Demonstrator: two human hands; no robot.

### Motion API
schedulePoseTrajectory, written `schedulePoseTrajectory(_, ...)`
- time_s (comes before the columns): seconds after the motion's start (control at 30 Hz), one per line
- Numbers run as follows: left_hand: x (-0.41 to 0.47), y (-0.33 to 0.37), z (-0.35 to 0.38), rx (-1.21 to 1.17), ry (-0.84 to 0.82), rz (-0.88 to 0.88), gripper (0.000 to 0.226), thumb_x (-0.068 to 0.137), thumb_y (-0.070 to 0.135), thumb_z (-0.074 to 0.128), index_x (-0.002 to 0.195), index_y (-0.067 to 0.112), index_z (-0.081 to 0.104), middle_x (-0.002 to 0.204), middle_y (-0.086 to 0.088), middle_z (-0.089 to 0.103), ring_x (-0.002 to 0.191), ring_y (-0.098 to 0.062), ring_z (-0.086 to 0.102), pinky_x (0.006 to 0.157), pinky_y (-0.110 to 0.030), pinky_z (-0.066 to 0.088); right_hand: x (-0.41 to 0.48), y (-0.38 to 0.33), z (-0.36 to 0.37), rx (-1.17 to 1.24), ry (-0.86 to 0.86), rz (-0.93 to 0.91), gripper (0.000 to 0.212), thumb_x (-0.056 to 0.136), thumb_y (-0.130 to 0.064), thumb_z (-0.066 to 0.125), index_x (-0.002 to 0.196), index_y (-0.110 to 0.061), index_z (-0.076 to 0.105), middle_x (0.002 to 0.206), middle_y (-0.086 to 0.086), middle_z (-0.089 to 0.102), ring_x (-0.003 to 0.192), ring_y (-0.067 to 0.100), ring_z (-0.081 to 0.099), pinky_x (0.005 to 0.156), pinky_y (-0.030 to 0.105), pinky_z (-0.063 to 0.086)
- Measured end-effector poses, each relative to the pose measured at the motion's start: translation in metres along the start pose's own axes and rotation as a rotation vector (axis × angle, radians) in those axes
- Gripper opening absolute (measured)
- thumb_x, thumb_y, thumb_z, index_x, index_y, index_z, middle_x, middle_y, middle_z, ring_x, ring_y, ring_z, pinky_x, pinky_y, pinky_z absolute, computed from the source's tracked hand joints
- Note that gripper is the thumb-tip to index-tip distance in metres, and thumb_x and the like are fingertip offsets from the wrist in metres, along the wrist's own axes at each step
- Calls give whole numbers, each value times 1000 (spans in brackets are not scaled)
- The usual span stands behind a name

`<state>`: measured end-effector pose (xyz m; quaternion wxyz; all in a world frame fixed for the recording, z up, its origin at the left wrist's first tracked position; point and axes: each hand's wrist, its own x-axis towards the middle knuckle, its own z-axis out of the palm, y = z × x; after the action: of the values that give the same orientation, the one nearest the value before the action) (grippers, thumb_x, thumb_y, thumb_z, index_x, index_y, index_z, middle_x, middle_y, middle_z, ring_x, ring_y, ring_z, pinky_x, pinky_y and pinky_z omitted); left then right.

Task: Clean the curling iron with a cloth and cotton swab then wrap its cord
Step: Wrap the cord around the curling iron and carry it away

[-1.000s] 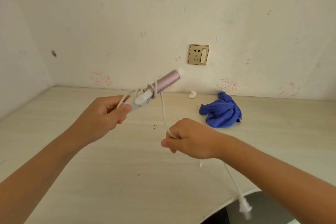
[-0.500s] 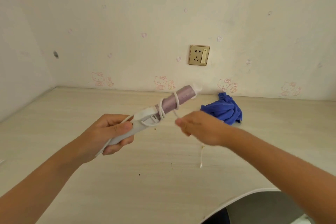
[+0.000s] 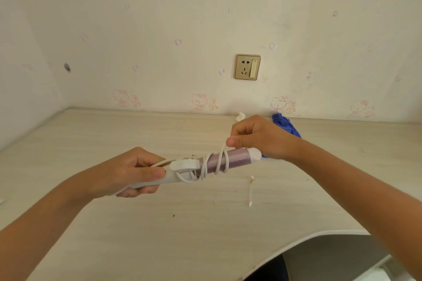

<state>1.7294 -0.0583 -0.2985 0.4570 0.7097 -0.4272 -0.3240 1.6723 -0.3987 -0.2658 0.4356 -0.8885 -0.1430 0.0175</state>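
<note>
My left hand (image 3: 134, 172) grips the white handle of the curling iron (image 3: 237, 159), which lies almost level above the desk with its pink barrel pointing right. The white cord (image 3: 219, 162) loops around the barrel in several turns. My right hand (image 3: 260, 138) is above the barrel's tip and pinches the cord between thumb and fingers. The blue cloth (image 3: 286, 125) lies behind my right hand, mostly hidden by it. A used cotton swab (image 3: 251, 190) lies on the desk just below the barrel. The plug is out of sight.
The pale wooden desk (image 3: 91, 134) meets the wall at the back, with a curved cut-out in its front edge at the lower right. A wall socket (image 3: 247, 67) sits above the desk. A small white wad (image 3: 241, 117) lies by the wall.
The iron has come down from a raised tilt to nearly level. My right hand rose from below it to above the tip, laying more cord turns on the barrel.
</note>
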Motion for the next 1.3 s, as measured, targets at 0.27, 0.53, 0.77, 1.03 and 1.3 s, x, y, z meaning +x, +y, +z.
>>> schedulePoseTrajectory(0.27,13,-5,9,-287,401,61,43,88,50,67,97,8,72,66,-8,53,36,-11,32,39,-16,27,-25,2,60,-378,-104,88,33,106,-39,50,78,-25,55,69,-11,54,64,6,47,64,28,41)
schedulePoseTrajectory(0.53,19,-6,17,54,-109,-102,43,98,51,62,95,9,71,65,0,53,43,-13,33,41,-21,27,-16,-32,13,-80,-201,-36,7,87,-19,80,81,-15,80,69,7,68,63,13,55,63,26,45)
schedulePoseTrajectory(0.77,42,-12,51,-494,228,134,36,94,41,69,95,4,69,64,-9,56,33,-8,37,36,-14,30,-28,17,45,465,280,36,17,92,-13,61,76,-15,63,60,7,51,53,18,46,57,30,36)
schedulePoseTrajectory(1.03,96,-14,133,29,773,228,11,106,39,49,111,32,54,64,10,60,48,-8,46,45,-26,35,-21,-6,119,666,676,43,32,81,-25,75,109,-16,60,83,-8,65,76,11,65,71,35,59)
schedulePoseTrajectory(1.3,84,-7,133,301,662,126,30,93,60,50,100,35,64,94,16,71,83,-9,70,72,-34,54,-54,26,78,188,766,88,34,75,-20,76,105,-33,68,77,-16,68,64,-1,58,62,13,47)
